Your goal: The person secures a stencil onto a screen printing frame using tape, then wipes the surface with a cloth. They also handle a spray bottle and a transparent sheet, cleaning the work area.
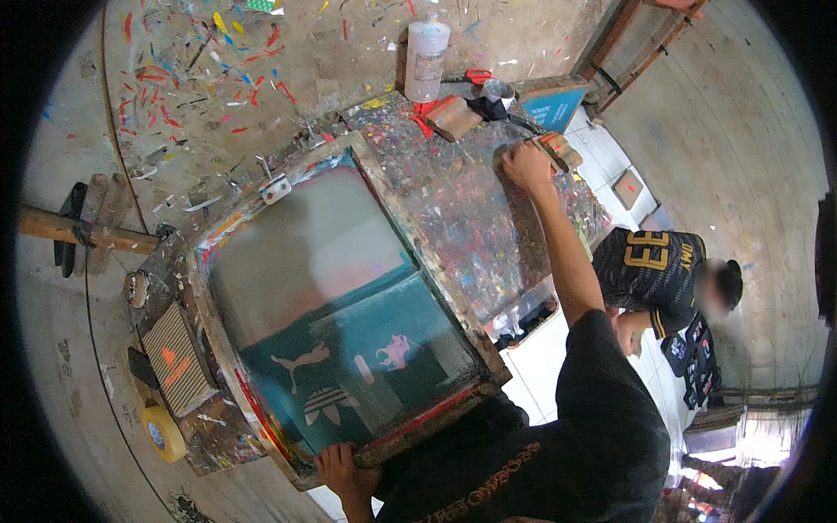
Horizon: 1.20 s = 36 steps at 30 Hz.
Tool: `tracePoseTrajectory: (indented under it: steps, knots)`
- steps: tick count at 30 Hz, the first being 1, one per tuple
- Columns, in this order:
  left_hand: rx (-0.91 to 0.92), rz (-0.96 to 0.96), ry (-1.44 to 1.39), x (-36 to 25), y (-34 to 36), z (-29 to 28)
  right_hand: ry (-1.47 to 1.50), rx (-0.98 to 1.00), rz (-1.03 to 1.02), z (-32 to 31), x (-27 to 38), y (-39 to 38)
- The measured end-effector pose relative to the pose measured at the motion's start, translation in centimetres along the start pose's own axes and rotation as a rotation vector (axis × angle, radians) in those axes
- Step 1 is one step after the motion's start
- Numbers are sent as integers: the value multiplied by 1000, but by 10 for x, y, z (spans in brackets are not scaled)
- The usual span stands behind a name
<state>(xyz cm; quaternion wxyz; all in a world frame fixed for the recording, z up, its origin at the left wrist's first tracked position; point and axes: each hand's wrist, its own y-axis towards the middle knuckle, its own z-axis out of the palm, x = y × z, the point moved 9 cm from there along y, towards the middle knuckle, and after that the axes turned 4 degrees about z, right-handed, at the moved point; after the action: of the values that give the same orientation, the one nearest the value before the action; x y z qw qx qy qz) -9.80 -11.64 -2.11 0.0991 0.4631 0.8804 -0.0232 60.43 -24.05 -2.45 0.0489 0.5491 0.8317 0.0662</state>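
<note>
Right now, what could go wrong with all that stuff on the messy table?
The left hand is at the edge of the screen frame, so it might get pinched if the frame shifts. The right hand is close to a wooden tool near the table's edge and might knock it off. The yellowish tape roll also sits by an edge; a bump could drop it.

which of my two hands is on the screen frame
Your left hand: its fingers lie over the near bar of the screen frame. Your right hand is apart from it, toward the right side of the paint-spattered table.
</note>
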Motion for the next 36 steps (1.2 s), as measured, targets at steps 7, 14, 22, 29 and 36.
tracePoseTrajectory:
  steps: [7,14,22,29,36]
  knots:
    - [-6,-22,-44,-1,-1,4,75,-94,-84,1,5,-3]
    - [-21,-18,-63,4,-4,8,195,-243,-102,10,-7,4]
    - [-5,-7,-105,-5,5,-8,342,-151,0,-42,-57,-99]
    - [-8,-10,-113,-5,3,-3,164,-350,-147,-64,-79,-217]
    - [-133,66,-133,-11,6,-18,117,-187,71,-58,-111,-209]
